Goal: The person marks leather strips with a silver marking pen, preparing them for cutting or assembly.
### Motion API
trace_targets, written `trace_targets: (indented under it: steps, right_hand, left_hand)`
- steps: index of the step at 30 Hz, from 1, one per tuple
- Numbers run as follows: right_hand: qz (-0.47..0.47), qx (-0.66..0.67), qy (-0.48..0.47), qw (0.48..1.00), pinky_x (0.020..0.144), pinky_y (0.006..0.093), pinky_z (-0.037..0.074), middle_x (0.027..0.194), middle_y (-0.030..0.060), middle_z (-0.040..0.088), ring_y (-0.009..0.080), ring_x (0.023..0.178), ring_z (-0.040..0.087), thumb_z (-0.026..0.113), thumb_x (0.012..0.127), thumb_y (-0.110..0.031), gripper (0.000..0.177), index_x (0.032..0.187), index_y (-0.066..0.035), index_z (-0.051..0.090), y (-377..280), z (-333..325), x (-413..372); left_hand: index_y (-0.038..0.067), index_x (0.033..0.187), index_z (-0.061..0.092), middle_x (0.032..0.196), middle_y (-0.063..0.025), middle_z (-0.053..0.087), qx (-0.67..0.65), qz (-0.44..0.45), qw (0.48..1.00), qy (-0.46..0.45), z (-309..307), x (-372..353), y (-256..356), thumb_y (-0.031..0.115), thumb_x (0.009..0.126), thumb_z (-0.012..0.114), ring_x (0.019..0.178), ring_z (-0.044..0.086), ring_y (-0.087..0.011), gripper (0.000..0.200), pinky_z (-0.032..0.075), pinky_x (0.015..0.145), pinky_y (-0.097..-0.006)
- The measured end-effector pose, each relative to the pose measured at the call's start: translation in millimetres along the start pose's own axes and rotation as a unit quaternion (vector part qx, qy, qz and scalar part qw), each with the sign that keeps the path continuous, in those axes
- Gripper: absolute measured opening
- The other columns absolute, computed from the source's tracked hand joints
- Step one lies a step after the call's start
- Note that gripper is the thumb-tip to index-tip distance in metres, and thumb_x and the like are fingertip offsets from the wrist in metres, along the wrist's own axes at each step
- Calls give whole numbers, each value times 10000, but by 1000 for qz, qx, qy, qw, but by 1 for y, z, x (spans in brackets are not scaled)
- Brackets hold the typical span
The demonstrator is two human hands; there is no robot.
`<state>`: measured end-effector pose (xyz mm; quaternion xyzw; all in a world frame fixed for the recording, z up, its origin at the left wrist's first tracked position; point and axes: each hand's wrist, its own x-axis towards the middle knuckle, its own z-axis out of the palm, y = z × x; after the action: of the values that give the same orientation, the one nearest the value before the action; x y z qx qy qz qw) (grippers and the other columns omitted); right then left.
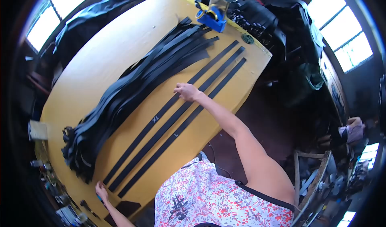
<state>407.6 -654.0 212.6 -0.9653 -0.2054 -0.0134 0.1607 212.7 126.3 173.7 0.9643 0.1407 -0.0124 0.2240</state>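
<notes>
Three long black strips lie side by side, slanting across a yellow table (237,91). My left hand (102,191) is at the lower end of the upper-left strip (134,143), its fingertips closed at the strip's end. Farther up the same strip, my right hand (187,92) rests with loosely bent, slightly parted fingers. My right forearm crosses above the middle strip (163,129) and the lower-right strip (161,148). Pale marks show on the two outer strips. A thick bundle of black strips (120,94) lies to their left.
A blue tape dispenser (215,21) stands at the table's far edge, near a dark green coil (247,38). Dark sheeting (94,23) hangs beyond the table. At the lower right is a wooden frame (317,182). Another person (353,130) is at the far right.
</notes>
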Motion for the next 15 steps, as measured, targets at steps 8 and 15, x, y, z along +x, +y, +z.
trace_targets:
  steps: [8,15]
  right_hand:
    - [139,-33,91,986,903,380,436,1003,87,602,265,990,596,604,769,-104,243,1005,-139,651,99,-31,-24]
    - [317,-177,-36,931,1090,565,204,1429,248,354,397,1301,372,502,921,-398,501,1372,-188,450,151,-58,-42]
  left_hand:
    - [-29,1214,549,1122,-243,587,143,-85,986,21,3,-15,67,-9,787,545,1083,544,-373,428,413,958,-422]
    - [-28,1199,582,1163,-244,603,122,-120,985,9,34,-40,172,164,869,571,1098,578,-357,382,430,967,-396]
